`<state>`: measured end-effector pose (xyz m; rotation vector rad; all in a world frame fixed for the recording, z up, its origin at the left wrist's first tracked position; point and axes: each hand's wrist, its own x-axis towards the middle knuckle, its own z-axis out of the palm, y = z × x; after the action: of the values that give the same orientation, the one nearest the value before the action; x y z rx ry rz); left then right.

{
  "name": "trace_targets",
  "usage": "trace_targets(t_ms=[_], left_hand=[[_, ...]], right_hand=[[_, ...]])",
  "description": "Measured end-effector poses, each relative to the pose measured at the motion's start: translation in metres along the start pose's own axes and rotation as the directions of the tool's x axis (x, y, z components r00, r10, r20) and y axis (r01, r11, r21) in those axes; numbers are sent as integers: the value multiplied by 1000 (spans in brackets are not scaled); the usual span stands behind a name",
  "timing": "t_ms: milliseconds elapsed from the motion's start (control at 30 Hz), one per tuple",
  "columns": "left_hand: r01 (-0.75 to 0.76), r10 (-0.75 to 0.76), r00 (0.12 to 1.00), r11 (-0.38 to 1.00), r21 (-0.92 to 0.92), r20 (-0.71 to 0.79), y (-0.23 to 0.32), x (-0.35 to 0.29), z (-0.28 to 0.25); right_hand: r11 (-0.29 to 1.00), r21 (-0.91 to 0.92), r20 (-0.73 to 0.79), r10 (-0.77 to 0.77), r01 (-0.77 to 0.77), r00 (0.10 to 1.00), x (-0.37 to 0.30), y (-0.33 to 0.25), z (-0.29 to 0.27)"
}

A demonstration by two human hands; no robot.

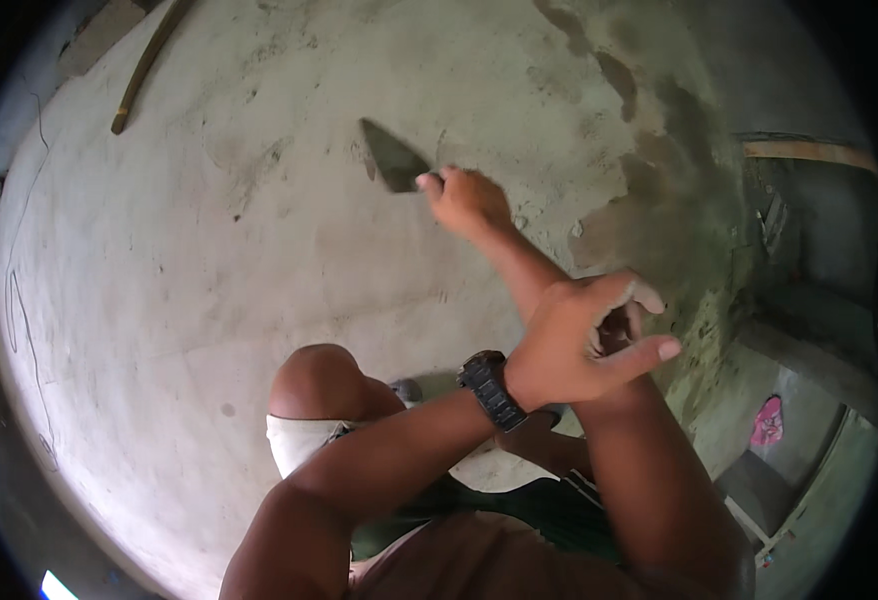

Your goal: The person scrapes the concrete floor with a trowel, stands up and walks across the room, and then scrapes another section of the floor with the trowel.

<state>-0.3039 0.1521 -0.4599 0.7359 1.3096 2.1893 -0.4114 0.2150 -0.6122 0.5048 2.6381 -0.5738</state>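
Note:
My right hand (pixel 469 203) is closed round the handle of a pointed trowel (pixel 396 160). The trowel's dark, triangular blade lies at or just above the grey cement floor (pixel 289 240), aimed toward the far left; whether it touches is unclear. Crossing over my right forearm, my left hand (pixel 584 340) is nearer to me, with a black watch (pixel 492 390) on its wrist. Its fingers are loosely curled and whitish with dust, the thumb stands apart, and nothing shows in its grasp.
Dark damp patches (pixel 619 235) mark the floor at right. A wooden stick (pixel 147 68) lies at the far left, and a thin wire (pixel 24 300) runs down the left side. Beyond a ledge (pixel 809 370) at right lies a pink slipper-like item (pixel 767 422). My bent knee (pixel 321 380) is at lower centre.

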Motion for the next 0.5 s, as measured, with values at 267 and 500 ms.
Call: trace_targets(t_ms=[267, 500], left_hand=[[45, -44, 992, 999, 5, -116, 22, -4, -25], [-57, 51, 992, 997, -53, -116, 10, 0, -16]], right_hand=[[991, 11, 249, -133, 134, 959, -2, -41, 33], [989, -28, 87, 146, -144, 985, 59, 13, -34]])
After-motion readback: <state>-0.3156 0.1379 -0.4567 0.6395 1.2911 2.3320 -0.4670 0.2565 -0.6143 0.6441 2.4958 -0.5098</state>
